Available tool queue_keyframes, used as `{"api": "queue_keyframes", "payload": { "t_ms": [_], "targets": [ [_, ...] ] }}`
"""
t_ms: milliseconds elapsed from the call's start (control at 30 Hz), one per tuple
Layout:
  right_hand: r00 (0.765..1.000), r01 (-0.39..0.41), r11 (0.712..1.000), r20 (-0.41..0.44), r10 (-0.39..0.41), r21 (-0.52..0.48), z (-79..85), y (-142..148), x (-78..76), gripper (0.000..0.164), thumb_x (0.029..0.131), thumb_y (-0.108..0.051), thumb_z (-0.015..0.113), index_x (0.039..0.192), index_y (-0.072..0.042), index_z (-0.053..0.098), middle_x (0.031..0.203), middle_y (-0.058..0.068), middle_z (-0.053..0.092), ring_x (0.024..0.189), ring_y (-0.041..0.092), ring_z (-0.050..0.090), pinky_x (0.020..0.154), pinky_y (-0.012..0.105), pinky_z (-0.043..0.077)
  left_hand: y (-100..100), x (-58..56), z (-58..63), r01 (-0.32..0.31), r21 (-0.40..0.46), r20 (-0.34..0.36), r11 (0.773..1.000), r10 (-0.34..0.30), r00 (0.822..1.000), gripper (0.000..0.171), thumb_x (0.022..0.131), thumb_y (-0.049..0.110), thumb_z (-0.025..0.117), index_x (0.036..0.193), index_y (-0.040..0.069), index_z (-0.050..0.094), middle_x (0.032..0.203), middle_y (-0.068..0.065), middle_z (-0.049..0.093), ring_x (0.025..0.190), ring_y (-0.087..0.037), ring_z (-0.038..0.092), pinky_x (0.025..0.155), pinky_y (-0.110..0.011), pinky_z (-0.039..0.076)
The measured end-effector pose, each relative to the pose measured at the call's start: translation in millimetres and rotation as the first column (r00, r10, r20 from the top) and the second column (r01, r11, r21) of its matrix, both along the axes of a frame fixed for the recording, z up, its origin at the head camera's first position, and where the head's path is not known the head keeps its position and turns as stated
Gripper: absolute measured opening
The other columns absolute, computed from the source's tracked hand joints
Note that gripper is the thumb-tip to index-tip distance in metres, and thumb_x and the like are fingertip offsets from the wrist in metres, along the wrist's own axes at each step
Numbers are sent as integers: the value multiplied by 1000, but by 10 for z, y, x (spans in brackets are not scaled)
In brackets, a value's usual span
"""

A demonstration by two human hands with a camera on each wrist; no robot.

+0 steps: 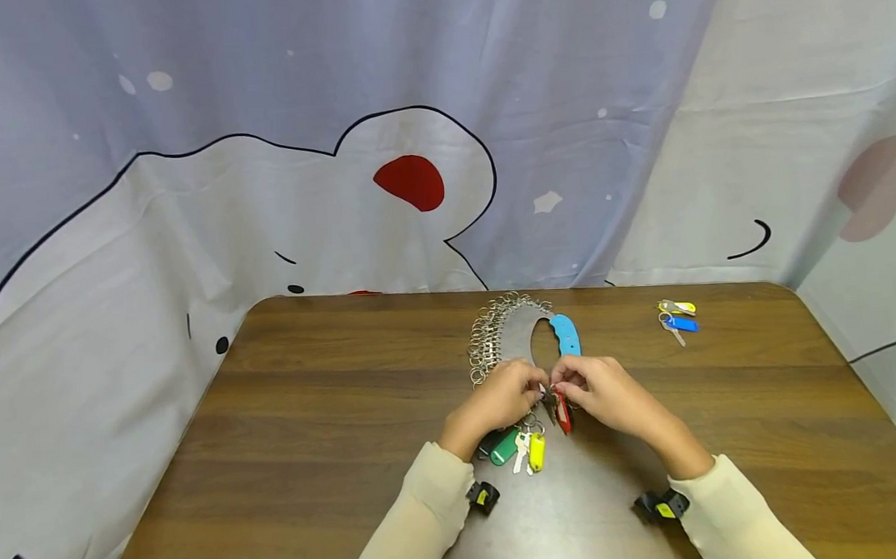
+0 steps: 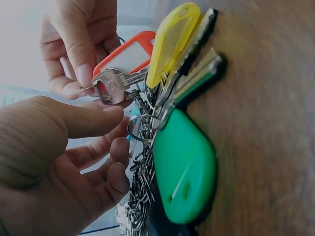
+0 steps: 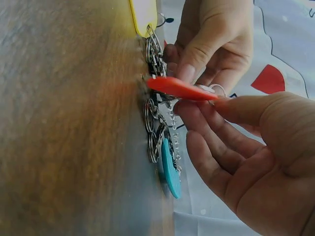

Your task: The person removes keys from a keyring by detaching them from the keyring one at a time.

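Note:
Both hands meet over the table in the head view. My left hand pinches around a silver key on a small ring. My right hand pinches the ring end of a red key tag with thumb and forefinger; its other fingers curl loosely below. Close under the hands lie a green key tag and a yellow key tag, with keys on rings. Beyond is a grey curved piece fringed by linked metal rings, with a light blue grip.
At the back right of the wooden table, a yellow tag and a blue tag lie with their keys. A black tag is partly hidden by the left forearm. A printed curtain hangs behind the table.

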State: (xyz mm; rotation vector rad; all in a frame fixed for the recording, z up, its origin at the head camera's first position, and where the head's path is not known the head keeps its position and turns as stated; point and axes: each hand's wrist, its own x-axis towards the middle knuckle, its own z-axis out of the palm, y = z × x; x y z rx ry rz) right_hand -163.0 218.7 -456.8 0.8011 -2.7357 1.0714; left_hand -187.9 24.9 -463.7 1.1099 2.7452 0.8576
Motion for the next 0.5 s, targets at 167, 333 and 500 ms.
{"api": "queue_keyframes", "payload": {
  "t_ms": [167,333,500],
  "targets": [
    [1000,18,1000,-8,-19,-21,1,-9,2,10,88,-4,68,89,-13,64,80,-2,70,73,9,65,64,32,58,36,-12,-22,-21,31,18,999,20,1000,7,85,6,69,81,12,70,76,3,59,74,-9,52,67,-21,44],
    [999,42,999,-24,-42,-27,-26,-21,-4,11,87,-4,69,89,-14,65,81,-2,69,71,12,63,62,33,55,42,-25,-55,-26,96,42,995,22,999,9,85,9,71,77,12,67,77,2,60,73,-8,54,66,-19,45],
    [999,52,998,-4,-52,-47,-34,-28,-3,9,87,-5,69,88,-14,66,83,1,68,71,14,62,63,35,55,30,-31,-57,-19,177,117,984,-1,993,7,85,6,70,80,9,67,81,-2,62,74,-10,56,65,-18,47]
  ]
}}
